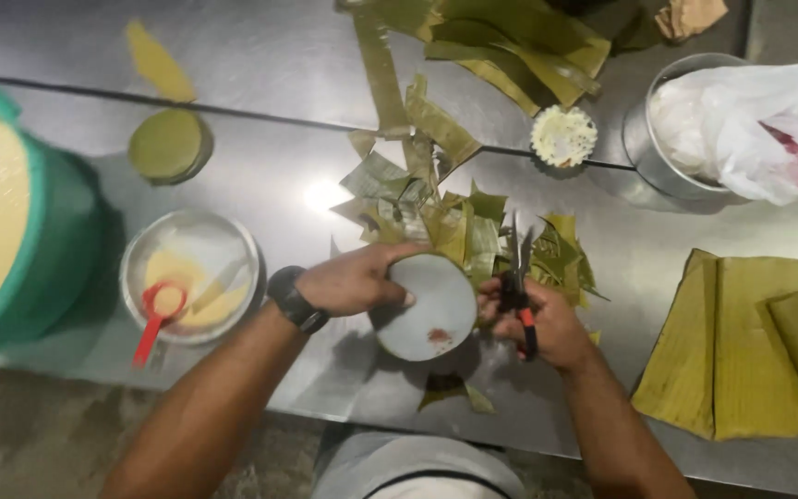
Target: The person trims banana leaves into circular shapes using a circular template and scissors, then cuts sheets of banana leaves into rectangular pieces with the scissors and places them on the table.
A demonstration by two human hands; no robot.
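- Our left hand [357,279] grips a round metal disc [425,307] by its upper edge, fingers curled over the rim, tilted above the near edge of the steel table [260,65].
- Our right hand [547,323] is closed around scissors [518,282] with a red-and-black handle; the blades point up and away, just beside the disc's right rim.
- We judge the blades sit close to the left fingers; a slip of the disc could bring the two together.
- The disc hangs partly over the table edge, so a loose hold could drop it to the floor.
- A heap of leaf scraps [459,226] lies right behind the disc; trimmings could bury what we are cutting or slide off the edge.
- At far left stands a green tub [57,222] of pale yellow batter, near a metal bowl [189,275] holding more batter and a red scoop [157,314]; a careless elbow could tip the bowl.
- A leaf-lined mould [169,145] sits behind the bowl, and a small fluted tin [563,136] lies beyond the scraps.
- Packages: a crumpled white plastic bag [759,125] with a red patch spills from a steel pot [662,162] at upper right; we can read no label on it.
- Folded leaves [750,346] are stacked at right, and more leaves [510,42] lie at top centre.
- No signs are in view.
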